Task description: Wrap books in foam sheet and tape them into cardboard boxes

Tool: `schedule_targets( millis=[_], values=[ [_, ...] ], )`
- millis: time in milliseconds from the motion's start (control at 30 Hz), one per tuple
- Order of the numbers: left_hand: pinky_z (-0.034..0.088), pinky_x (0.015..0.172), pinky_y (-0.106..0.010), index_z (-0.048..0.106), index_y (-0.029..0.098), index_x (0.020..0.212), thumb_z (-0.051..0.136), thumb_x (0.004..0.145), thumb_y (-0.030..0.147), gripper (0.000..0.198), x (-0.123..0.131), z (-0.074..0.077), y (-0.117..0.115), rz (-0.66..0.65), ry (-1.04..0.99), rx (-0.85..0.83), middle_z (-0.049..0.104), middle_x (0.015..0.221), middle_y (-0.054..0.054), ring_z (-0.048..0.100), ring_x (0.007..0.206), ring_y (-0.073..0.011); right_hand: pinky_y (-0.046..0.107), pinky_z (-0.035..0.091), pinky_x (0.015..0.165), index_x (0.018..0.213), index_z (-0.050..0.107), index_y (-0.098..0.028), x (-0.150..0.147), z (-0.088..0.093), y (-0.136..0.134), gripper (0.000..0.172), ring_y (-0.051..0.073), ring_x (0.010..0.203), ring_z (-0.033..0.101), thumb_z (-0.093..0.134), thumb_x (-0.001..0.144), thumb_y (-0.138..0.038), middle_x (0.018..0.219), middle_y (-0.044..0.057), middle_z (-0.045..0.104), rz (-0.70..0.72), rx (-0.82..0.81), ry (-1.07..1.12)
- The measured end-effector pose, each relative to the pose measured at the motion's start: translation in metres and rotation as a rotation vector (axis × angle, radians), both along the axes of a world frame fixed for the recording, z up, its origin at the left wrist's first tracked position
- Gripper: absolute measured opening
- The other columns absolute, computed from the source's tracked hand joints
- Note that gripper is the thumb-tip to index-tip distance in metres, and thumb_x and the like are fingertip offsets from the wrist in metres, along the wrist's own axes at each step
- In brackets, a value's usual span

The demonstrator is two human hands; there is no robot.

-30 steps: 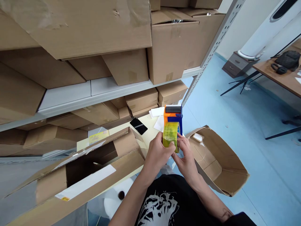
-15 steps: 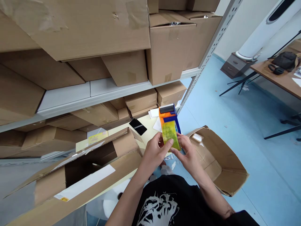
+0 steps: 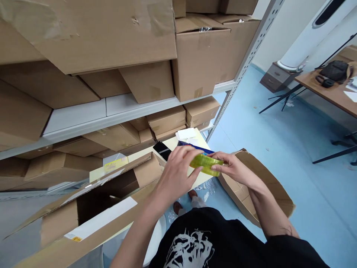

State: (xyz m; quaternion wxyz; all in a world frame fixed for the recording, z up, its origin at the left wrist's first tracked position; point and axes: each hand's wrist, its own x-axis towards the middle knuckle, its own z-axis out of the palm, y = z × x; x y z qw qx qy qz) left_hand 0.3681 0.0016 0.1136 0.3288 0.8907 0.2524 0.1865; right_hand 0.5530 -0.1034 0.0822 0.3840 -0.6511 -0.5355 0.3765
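Observation:
A tape dispenser (image 3: pixel 192 146) with a blue frame is held in front of me, turned sideways, with a yellow-green roll of tape (image 3: pixel 205 163) on it. My left hand (image 3: pixel 178 169) grips its left part, fingers over the top and thumb near the roll's lower edge. With thumb and fingers, my right hand (image 3: pixel 234 167) holds the roll's right end. The fingers hide much of the frame. Left of my hands, an open cardboard box (image 3: pixel 150 186) lies on the pale yellow table (image 3: pixel 200 178). A black phone (image 3: pixel 161 149) is just behind my left hand.
Shelves (image 3: pixel 111 118) packed with closed cartons rise in front. White papers (image 3: pixel 186 134) lie at the table's far end. An open carton (image 3: pixel 267 186) stands on the floor at right. Farther off is a desk (image 3: pixel 315 83) with a black bag (image 3: pixel 336 70).
Both hands have turned the tape dispenser from upright to sideways, so its orange part is mostly hidden. My left hand now reaches over it, and my right hand has shifted to the right.

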Motion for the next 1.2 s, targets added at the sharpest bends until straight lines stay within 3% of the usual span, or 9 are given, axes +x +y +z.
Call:
schedule_targets(
  millis=[100, 267, 400, 533, 733, 1000, 1200],
  values=[
    [0.030, 0.095, -0.039, 0.060, 0.029, 0.109, 0.048, 0.086, 0.024, 0.027, 0.008, 0.004, 0.010, -0.208, 0.047, -0.003, 0.061, 0.109, -0.002, 0.049, 0.107, -0.0220, 0.032, 0.048, 0.073, 0.092, 0.066, -0.022, 0.009, 0.014, 0.005, 0.024, 0.018, 0.082, 0.059, 0.059, 0.084, -0.044, 0.093, 0.004, 0.066, 0.134, -0.039, -0.029],
    [0.029, 0.095, -0.041, 0.065, 0.026, 0.098, 0.048, 0.083, 0.029, 0.022, 0.015, 0.003, 0.019, -0.269, 0.139, -0.172, 0.065, 0.095, -0.003, 0.051, 0.097, -0.0226, 0.028, 0.048, 0.064, 0.097, 0.066, -0.022, 0.019, 0.019, 0.010, 0.027, 0.015, 0.074, 0.058, 0.058, 0.085, -0.044, 0.089, 0.003, 0.065, 0.254, -0.111, -0.022],
    [0.033, 0.091, -0.041, 0.065, 0.023, 0.082, 0.051, 0.078, 0.032, 0.017, 0.023, -0.012, 0.020, -0.229, 0.137, -0.340, 0.064, 0.084, -0.002, 0.051, 0.084, -0.0218, 0.026, 0.047, 0.062, 0.099, 0.066, -0.021, 0.026, 0.012, 0.018, 0.027, 0.013, 0.072, 0.057, 0.058, 0.085, -0.043, 0.088, 0.001, 0.066, 0.335, -0.151, 0.039],
    [0.040, 0.077, -0.034, 0.064, 0.022, 0.081, 0.051, 0.075, 0.033, 0.018, 0.025, -0.029, 0.018, -0.118, 0.098, -0.478, 0.062, 0.080, -0.004, 0.051, 0.084, -0.0227, 0.024, 0.046, 0.063, 0.093, 0.066, -0.020, 0.031, 0.006, 0.029, 0.023, 0.012, 0.070, 0.055, 0.059, 0.084, -0.040, 0.081, -0.001, 0.063, 0.348, -0.179, 0.082],
    [0.038, 0.059, -0.025, 0.059, 0.019, 0.082, 0.048, 0.078, 0.032, 0.017, 0.021, -0.035, 0.014, -0.116, 0.038, -0.608, 0.056, 0.076, -0.001, 0.049, 0.070, -0.0163, 0.023, 0.046, 0.060, 0.088, 0.067, -0.020, 0.037, 0.000, 0.039, 0.021, 0.011, 0.067, 0.054, 0.062, 0.082, -0.039, 0.077, -0.002, 0.062, 0.399, -0.188, 0.212],
    [0.036, 0.058, -0.025, 0.054, 0.019, 0.088, 0.042, 0.080, 0.024, 0.016, 0.022, -0.046, 0.013, -0.110, 0.059, -0.688, 0.052, 0.076, 0.001, 0.046, 0.066, -0.0133, 0.023, 0.045, 0.060, 0.092, 0.067, -0.020, 0.046, -0.017, 0.051, 0.024, 0.010, 0.066, 0.055, 0.059, 0.084, -0.041, 0.078, -0.002, 0.063, 0.486, -0.211, 0.249],
    [0.045, 0.072, -0.026, 0.057, 0.021, 0.112, 0.045, 0.085, 0.030, 0.031, 0.015, -0.044, 0.022, -0.229, 0.068, -0.902, 0.061, 0.106, -0.006, 0.058, 0.091, -0.0177, 0.025, 0.048, 0.064, 0.094, 0.068, -0.019, 0.054, -0.019, 0.051, 0.027, 0.011, 0.072, 0.057, 0.060, 0.083, -0.043, 0.084, 0.000, 0.065, 0.536, -0.199, 0.285]
  ],
)
